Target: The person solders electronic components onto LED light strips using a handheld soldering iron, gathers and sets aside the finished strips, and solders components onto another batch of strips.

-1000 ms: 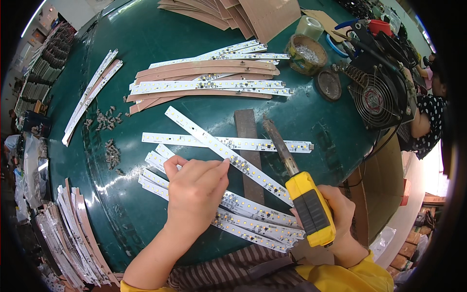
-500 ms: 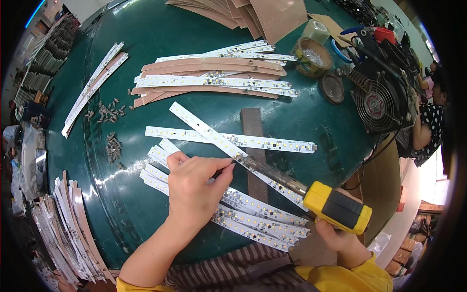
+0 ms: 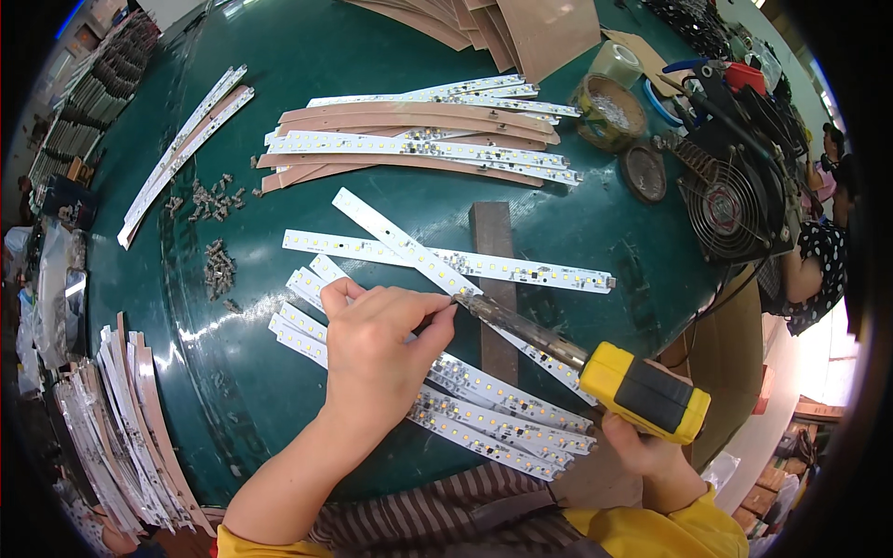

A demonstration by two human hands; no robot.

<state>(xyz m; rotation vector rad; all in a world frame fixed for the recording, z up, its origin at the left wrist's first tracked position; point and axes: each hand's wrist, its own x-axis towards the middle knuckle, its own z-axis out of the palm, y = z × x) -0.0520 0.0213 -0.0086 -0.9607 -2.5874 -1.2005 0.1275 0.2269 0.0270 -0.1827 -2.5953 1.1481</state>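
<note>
My left hand (image 3: pixel 377 344) is closed in a pinch over a diagonal white LED strip (image 3: pixel 400 239); whatever lies between thumb and forefinger is too small to make out. In my right hand (image 3: pixel 642 448) is a yellow-and-black soldering gun (image 3: pixel 646 391), its long dark metal barrel reaching the middle of that strip beside my left fingertips. The strip crosses another LED strip (image 3: pixel 567 276) and a dark flat bar (image 3: pixel 493 237). Several more LED strips (image 3: pixel 502 414) fan out under and beside my left hand, partly hidden by it.
On the green table (image 3: pixel 316 456), small metal parts (image 3: pixel 219 265) lie in heaps at left. Bundled strips with brown backing (image 3: pixel 409 121) lie farther off. A round tub (image 3: pixel 609 112), shallow dish (image 3: pixel 642 172) and black fan (image 3: pixel 730 205) stand right. Another person (image 3: pixel 809 270) sits beyond.
The view has shifted slightly, so the table's things appear a little higher and mostly farther right. My left pinch and the gun's tip stay together at the diagonal strip.
</note>
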